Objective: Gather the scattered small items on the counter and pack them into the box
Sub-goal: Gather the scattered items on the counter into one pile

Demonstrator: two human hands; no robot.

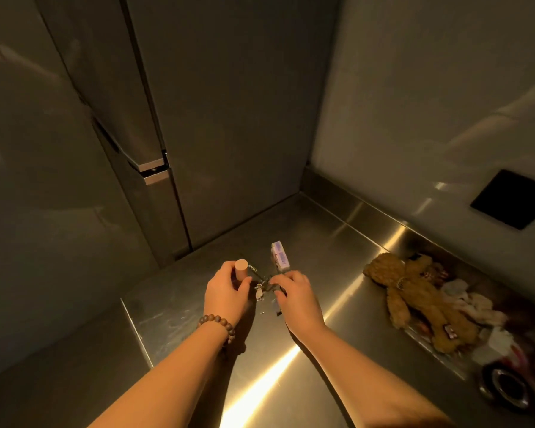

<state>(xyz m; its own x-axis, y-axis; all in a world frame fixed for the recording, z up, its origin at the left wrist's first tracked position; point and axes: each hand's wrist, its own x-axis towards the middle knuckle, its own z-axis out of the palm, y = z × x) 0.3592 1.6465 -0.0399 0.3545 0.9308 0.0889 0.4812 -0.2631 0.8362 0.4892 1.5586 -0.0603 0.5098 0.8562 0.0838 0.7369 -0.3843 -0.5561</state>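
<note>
Steel, bare and glossy, carries the small metal trinkets [261,290] lying between both hands near the bench [337,242] corner. The left hand [226,293] has its grip closed round a pinkish cylinder [241,270]; the right hand [295,296] pinches at the trinkets, just before a small purple carton [280,256]. They may slip and skid off the nearby left edge. Open room lies right, towards the plush bear [414,301]. No box is clearly visible.
</note>
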